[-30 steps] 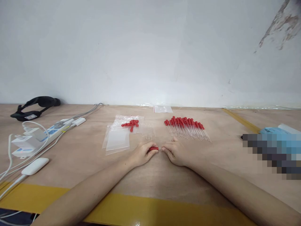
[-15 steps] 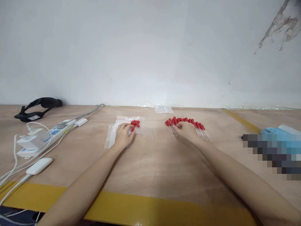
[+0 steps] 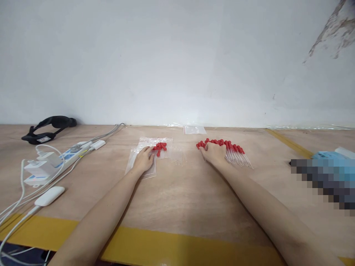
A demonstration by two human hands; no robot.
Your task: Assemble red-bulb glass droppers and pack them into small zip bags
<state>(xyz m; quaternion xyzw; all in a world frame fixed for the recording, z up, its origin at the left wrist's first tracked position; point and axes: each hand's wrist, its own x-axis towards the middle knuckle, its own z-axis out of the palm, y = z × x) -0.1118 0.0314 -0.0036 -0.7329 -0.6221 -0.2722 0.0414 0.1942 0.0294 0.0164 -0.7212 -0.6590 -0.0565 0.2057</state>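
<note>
My left hand (image 3: 143,159) lies flat on a stack of clear zip bags (image 3: 132,161), and its fingertips reach a small pile of loose red rubber bulbs (image 3: 161,146). Bare glass tubes (image 3: 176,154) lie just right of that pile. My right hand (image 3: 214,153) rests with curled fingers on the left end of a row of red-capped glass droppers (image 3: 235,152). The hand hides whether it grips one of them. Both forearms stretch across the wooden table (image 3: 180,192).
A power strip (image 3: 68,153) with plugs, white cables and a white puck-shaped device (image 3: 50,195) sits at the left, with a black headset (image 3: 48,129) behind it. A small clear bag (image 3: 194,129) lies by the wall. A blurred blue object (image 3: 324,173) is at the right. Yellow tape (image 3: 166,247) marks the near edge.
A second ago both hands held a red bulb and a glass tube together at the table's middle. They have since parted, the left to the bulb pile, the right to the dropper row.
</note>
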